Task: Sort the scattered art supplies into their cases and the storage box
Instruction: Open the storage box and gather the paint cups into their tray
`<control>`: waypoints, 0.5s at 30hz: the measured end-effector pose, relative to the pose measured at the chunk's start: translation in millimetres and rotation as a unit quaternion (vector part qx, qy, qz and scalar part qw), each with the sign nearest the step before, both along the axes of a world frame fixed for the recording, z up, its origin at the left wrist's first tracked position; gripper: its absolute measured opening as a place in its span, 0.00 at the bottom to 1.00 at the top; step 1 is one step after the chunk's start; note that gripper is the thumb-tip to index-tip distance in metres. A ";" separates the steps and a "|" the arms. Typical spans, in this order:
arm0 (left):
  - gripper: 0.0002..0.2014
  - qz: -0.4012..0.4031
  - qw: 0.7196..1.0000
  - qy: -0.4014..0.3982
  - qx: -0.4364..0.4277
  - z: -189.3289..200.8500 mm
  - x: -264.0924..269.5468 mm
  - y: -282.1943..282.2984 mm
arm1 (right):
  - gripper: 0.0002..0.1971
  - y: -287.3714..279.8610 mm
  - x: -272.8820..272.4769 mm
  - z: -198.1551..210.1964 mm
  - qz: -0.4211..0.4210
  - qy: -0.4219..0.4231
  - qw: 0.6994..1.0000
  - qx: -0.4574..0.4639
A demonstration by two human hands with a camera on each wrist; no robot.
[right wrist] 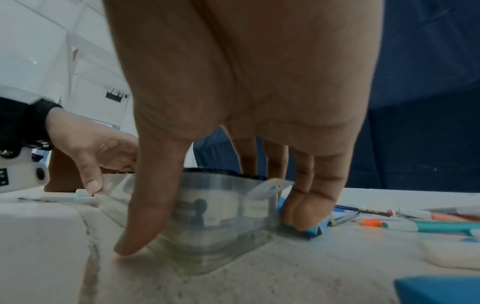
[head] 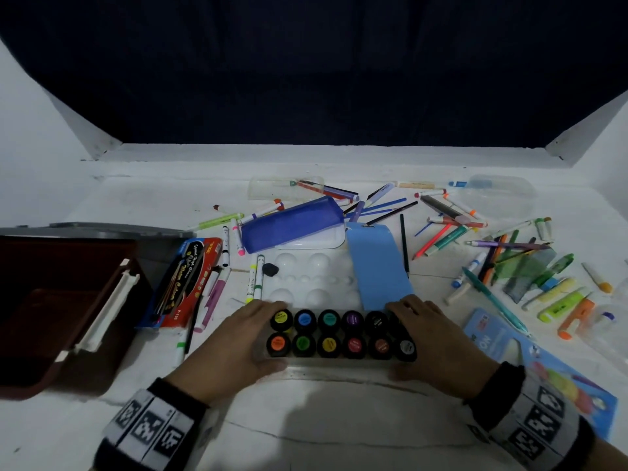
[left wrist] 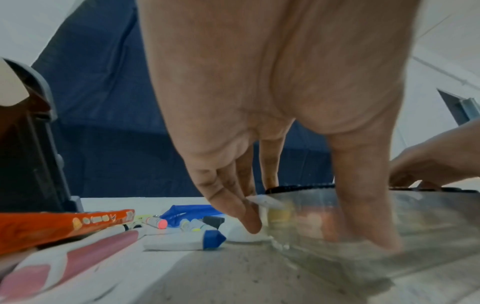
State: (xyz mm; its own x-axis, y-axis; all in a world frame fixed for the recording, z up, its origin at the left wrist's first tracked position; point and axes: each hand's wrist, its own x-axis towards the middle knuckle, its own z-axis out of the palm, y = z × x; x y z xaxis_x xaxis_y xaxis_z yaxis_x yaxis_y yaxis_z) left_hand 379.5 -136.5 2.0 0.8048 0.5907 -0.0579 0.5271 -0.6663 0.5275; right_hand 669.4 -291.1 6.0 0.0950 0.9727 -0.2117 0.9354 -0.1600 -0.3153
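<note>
A clear plastic case of paint pots [head: 339, 334] sits on the white table right in front of me, with two rows of black-capped pots bearing coloured labels. My left hand [head: 261, 334] grips its left end, fingers on the far side and thumb on the near side. My right hand [head: 424, 338] holds the right end the same way. In the left wrist view, the left hand [left wrist: 317, 234] straddles the clear case [left wrist: 428, 226]. In the right wrist view, the right hand [right wrist: 215, 232] straddles the case [right wrist: 215, 205], its fingertips [right wrist: 303, 218] resting on a light blue card.
A dark red storage box [head: 51, 300] stands open at the left beside a red brush box [head: 183, 280]. Behind the paints lie a white palette [head: 306, 277], a blue pencil case [head: 289, 226] and a light blue card [head: 377, 266]. Scattered markers [head: 509, 249] cover the right side.
</note>
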 end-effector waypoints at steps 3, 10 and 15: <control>0.41 0.008 1.000 0.012 -0.006 2.0 3.7 0.5 | 0.43 -0.6 0.9 0.8 -0.001 -0.016 1.000 0.007; 0.39 0.035 0.998 0.035 0.040 9.9 2.0 -5.7 | 0.46 -12.1 -9.3 4.2 -0.040 0.043 0.996 0.062; 0.39 0.055 0.996 -0.050 0.054 29.2 -11.0 -12.6 | 0.46 -20.4 -9.4 22.4 -0.040 0.072 0.985 0.149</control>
